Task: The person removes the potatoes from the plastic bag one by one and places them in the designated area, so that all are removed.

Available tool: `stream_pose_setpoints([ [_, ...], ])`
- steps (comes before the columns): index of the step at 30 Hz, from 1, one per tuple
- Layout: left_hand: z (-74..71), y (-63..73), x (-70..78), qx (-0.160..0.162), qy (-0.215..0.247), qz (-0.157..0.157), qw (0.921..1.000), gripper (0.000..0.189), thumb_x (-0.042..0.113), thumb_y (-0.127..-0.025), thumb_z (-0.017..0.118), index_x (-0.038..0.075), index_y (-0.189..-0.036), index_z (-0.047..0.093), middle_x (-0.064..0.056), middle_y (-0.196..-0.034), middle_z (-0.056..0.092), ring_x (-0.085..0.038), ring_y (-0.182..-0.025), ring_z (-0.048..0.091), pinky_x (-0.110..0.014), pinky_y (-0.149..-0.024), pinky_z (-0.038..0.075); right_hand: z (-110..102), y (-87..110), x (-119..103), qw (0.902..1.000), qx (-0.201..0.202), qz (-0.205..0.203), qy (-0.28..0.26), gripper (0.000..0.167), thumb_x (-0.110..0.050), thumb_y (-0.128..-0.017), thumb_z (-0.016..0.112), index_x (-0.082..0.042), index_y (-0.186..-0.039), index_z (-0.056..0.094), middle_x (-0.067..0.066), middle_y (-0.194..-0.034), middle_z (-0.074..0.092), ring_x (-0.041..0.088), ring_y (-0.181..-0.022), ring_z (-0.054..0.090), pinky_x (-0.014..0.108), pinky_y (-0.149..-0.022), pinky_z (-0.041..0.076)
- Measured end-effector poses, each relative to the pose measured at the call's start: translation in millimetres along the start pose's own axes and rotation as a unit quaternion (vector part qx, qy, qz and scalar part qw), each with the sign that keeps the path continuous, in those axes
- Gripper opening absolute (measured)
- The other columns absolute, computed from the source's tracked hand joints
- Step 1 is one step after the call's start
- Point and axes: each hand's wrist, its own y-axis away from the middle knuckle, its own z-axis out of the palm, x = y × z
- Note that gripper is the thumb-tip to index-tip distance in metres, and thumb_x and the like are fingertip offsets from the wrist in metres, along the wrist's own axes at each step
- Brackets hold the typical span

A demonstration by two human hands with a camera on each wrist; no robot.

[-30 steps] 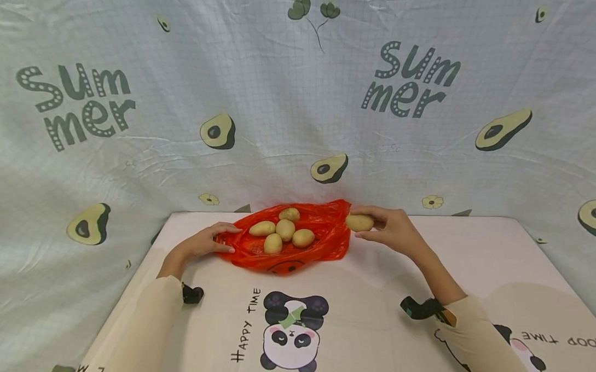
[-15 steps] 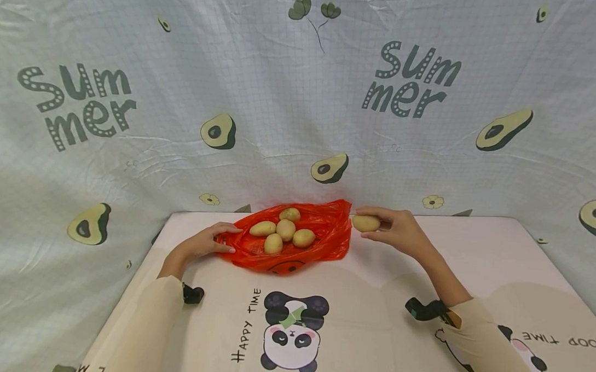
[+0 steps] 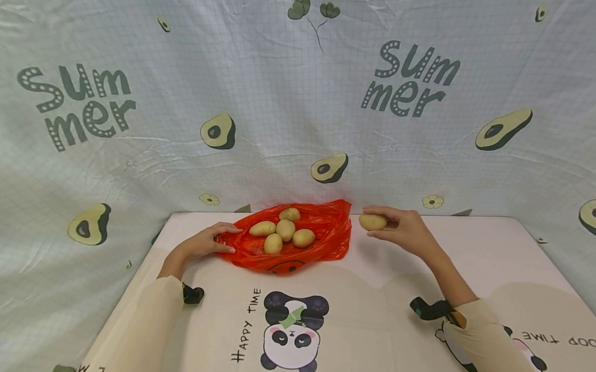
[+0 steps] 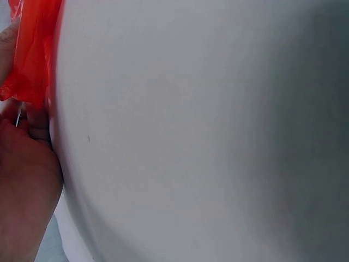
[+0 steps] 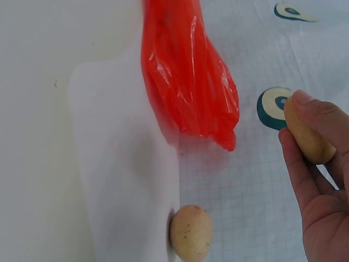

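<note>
A red plastic bag (image 3: 331, 231) lies with its mouth spread on the table, several potatoes (image 3: 285, 230) resting in it. My left hand (image 3: 206, 242) grips the bag's left end, thumb at the near side and fingers at the far side; red film (image 4: 34, 54) runs between them in the left wrist view. Just right of the bag, my right hand (image 3: 400, 229) holds one potato (image 3: 373, 222) between thumb and fingertips. In the right wrist view that hand (image 5: 327, 191) has it raised, while another potato (image 5: 191, 233) lies at the table's far edge, hidden in the head view.
A pale table (image 3: 372, 331) with panda prints spreads before me. Directly behind its far edge hangs a curtain (image 3: 281, 98) with avocado and lettering prints. Each forearm wears a small black wrist camera (image 3: 431, 309).
My right hand has shifted slightly right with the potato, away from the bag's right end. The left hand, the bag and the potatoes in it have stayed put.
</note>
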Motion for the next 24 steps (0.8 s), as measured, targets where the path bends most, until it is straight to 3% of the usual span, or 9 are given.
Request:
stream_pose_setpoints([
  [8, 0.3, -0.5, -0.4, 0.001, 0.002, 0.003, 1.0, 0.056, 0.018, -0.089, 0.077, 0.004, -0.14, 0.059, -0.022, -0.152, 0.041, -0.046, -0.145, 0.028, -0.066, -0.119, 0.02, -4, 2.3, 0, 1.0, 0.0, 0.007, 0.004, 0.051, -0.022, -0.082, 0.087, -0.017, -0.13, 0.071, 0.01, -0.129, 0.069, 0.025, -0.102, 0.068, 0.013, -0.084, 0.053],
  [24, -0.4, -0.6, -0.3, -0.001, -0.001, 0.001, 1.0, 0.057, 0.018, -0.09, 0.077, 0.005, -0.141, 0.058, -0.022, -0.152, 0.041, -0.046, -0.145, 0.028, -0.066, -0.118, 0.021, -7, 5.7, 12, 0.9996, 0.008, -0.011, 0.024, 0.051, -0.013, -0.08, 0.087, -0.017, -0.128, 0.072, 0.007, -0.13, 0.069, 0.021, -0.104, 0.067, 0.01, -0.085, 0.051],
])
